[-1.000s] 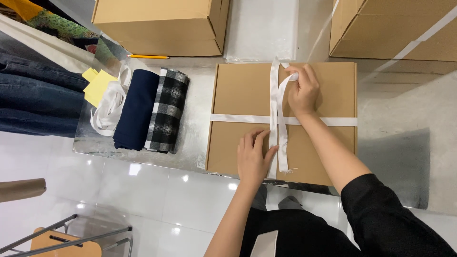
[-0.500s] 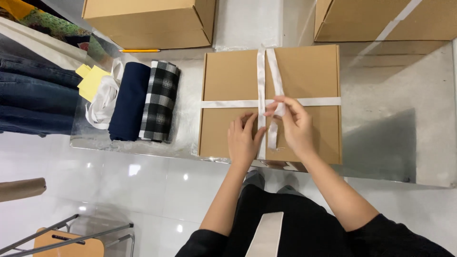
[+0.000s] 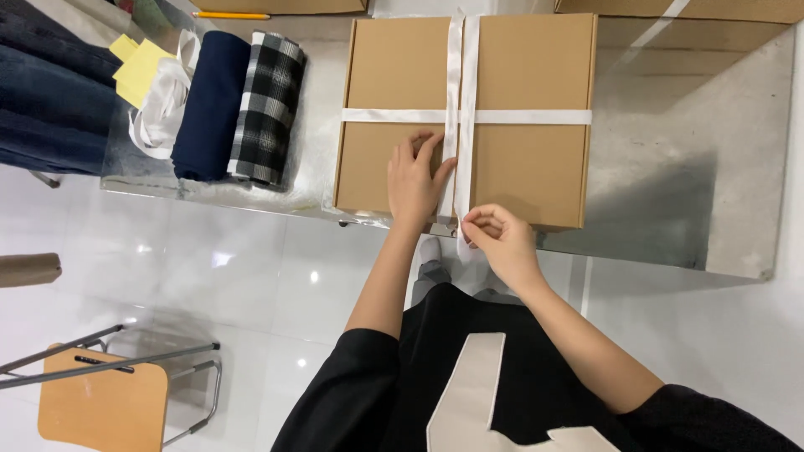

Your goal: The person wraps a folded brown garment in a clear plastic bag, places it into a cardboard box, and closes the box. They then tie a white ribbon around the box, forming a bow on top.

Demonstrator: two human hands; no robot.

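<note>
Ribbon [image 3: 466,100] crosses the box [image 3: 394,75], which lies at the bench [image 3: 670,167] near edge. Left hand [image 3: 414,180] presses flat on it, fingers open; right hand [image 3: 501,238] fingers pinch the ribbon end.

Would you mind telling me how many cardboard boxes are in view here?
3. The ribboned box lies under the left hand and right hand. A second box shows at the top edge, a third box at top right. Others may lie outside the frame.
</note>
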